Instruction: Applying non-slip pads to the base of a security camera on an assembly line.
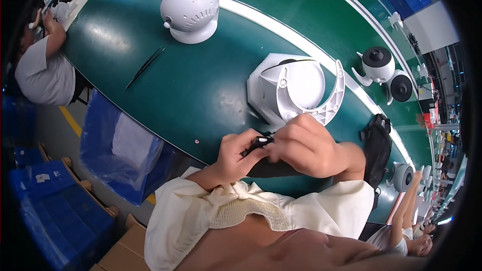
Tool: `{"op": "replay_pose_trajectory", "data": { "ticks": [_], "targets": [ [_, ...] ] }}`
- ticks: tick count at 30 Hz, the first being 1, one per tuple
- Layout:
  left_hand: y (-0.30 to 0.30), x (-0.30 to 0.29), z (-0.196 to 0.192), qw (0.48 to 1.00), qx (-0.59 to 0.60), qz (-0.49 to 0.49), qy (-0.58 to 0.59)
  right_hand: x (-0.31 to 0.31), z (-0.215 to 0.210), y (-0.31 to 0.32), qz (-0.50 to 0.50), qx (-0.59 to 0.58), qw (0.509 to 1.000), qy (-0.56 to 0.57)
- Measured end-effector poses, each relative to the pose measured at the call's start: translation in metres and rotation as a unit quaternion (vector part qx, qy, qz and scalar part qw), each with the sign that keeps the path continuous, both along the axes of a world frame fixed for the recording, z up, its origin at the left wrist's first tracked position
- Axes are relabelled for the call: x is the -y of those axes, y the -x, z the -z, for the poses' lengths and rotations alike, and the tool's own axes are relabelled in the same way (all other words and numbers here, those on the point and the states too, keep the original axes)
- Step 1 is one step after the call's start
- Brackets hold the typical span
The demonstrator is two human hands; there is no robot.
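Close to my body, over the table's near edge, my left hand pinches a small black part with a shiny white spot on it. My right hand is closed against the same part from the other side, and its fingertips hide what they grip. Just beyond my hands lies a white plastic housing with a curved, ribbed arm, resting on a white block-like support. A dark piece of material shows below my hands.
A white rounded device stands at the far side; black tweezers and a tiny pinkish bit lie on the green table. White devices with black discs sit on the conveyor. A black bag is at right, a lined blue bin at left. Co-workers sit both sides.
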State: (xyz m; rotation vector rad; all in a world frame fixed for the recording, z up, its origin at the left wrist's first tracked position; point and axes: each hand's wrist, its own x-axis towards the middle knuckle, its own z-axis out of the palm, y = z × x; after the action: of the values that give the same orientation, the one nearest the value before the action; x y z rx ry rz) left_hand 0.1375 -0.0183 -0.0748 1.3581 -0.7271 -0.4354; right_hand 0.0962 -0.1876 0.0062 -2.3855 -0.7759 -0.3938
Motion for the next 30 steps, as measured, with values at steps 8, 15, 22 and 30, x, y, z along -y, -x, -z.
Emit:
{"op": "replay_pose_trajectory", "data": {
  "ticks": [8, 15, 22, 30],
  "targets": [
    [-0.005, 0.005, 0.007, 0.999, -0.019, -0.041, -0.009, 0.006, 0.005, -0.017, -0.012, -0.146, 0.987, -0.065],
    [-0.014, -0.001, 0.001, 0.999, -0.006, -0.018, -0.031, 0.003, 0.002, -0.025, -0.012, -0.176, 0.982, -0.071],
    [-0.017, -0.004, 0.007, 1.0, -0.017, -0.017, -0.015, -0.005, 0.004, -0.03, 0.01, -0.178, 0.98, -0.089],
    [-0.023, -0.005, 0.009, 0.999, -0.017, -0.016, -0.027, -0.006, 0.008, -0.035, 0.016, -0.178, 0.98, -0.087]
  ]
}}
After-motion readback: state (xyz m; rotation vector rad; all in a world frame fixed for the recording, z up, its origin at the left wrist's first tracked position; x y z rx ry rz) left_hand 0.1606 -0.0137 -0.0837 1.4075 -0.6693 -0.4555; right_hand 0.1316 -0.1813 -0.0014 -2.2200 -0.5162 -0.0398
